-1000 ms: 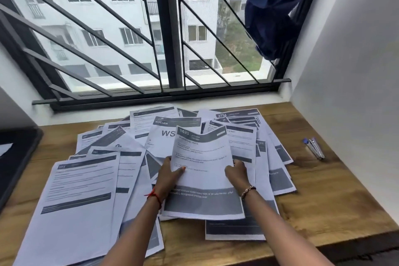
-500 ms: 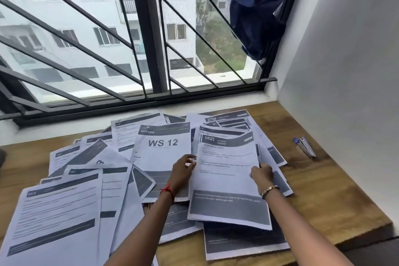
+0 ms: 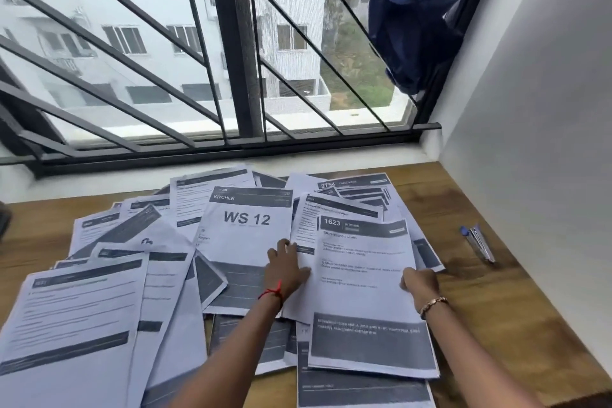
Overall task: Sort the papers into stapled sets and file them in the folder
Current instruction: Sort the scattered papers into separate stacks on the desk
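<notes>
Printed sheets lie spread in an overlapping heap across the wooden table [image 3: 496, 315]. A sheet headed "1623" [image 3: 364, 288] lies on the right part of the heap. My right hand [image 3: 420, 283] grips its right edge. My left hand [image 3: 287, 270] rests flat at its left edge, fingers spread, over a sheet marked "WS 12" [image 3: 246, 228]. A sheet headed "2754" [image 3: 354, 183] lies at the back right. A small stapler [image 3: 478, 243] lies on the bare wood to the right. No folder is visible.
A white wall [image 3: 546, 142] closes the right side, and a barred window [image 3: 231, 60] runs along the back. A dark blue cloth [image 3: 420, 10] hangs at the window's right end. A dark object [image 3: 4, 219] shows at the left edge.
The "1623" sheet has been carried from the middle of the heap to the right and laid lower, uncovering the "WS 12" sheet. Both hands moved right with it.
</notes>
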